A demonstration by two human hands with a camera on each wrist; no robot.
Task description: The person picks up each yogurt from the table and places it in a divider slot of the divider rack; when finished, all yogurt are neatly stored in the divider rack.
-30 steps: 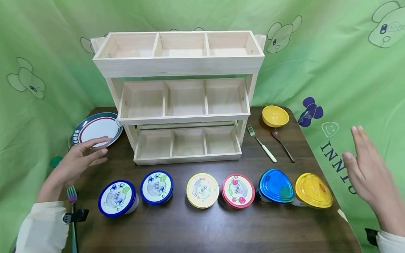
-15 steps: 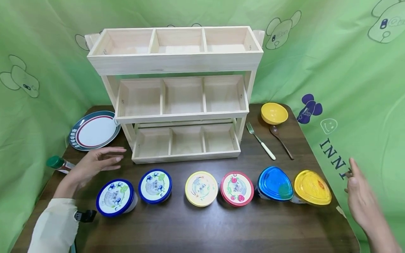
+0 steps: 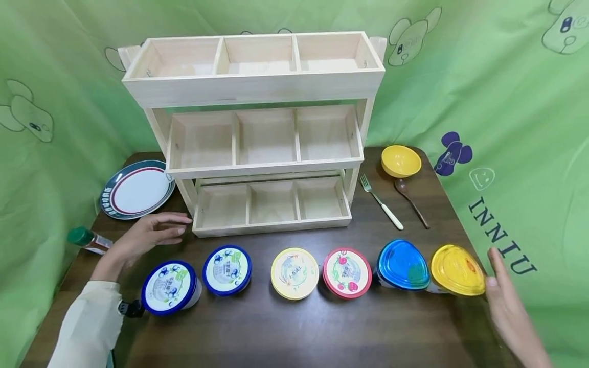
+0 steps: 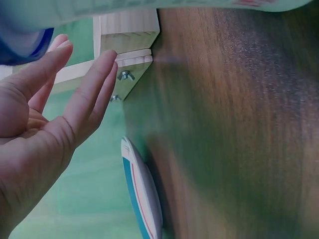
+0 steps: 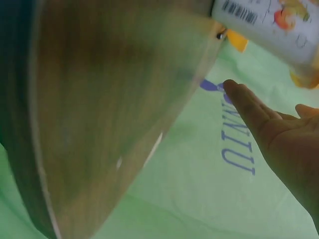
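My left hand (image 3: 142, 237) hovers behind the leftmost blue-lidded tub (image 3: 168, 287), its loosely extended fingers close to the front left corner of a three-tier wooden rack (image 3: 276, 227). It holds nothing; in the left wrist view the hand (image 4: 55, 109) shows spread fingers, with a tub at the top edge. Past the table's right edge, my right hand (image 3: 513, 306) has straight fingers right by the yellow-lidded tub (image 3: 457, 270). Between the two hands stand another blue-lidded tub (image 3: 227, 270), a cream-lidded tub (image 3: 294, 273), a red-lidded tub (image 3: 347, 273) and a tub with a rounded triangular blue lid (image 3: 403, 265).
A plate (image 3: 138, 190) and a green-capped bottle (image 3: 89, 240) lie at the left. Beside the rack on the right are a fork (image 3: 382, 202), a brown spoon (image 3: 411, 203) and a yellow bowl (image 3: 401, 161). Green cloth (image 3: 520, 128) surrounds the table.
My left hand has moved right, from over the plate toward the rack's corner. My right hand has come down and left to the yellow-lidded tub. The tubs stay in place on the table.
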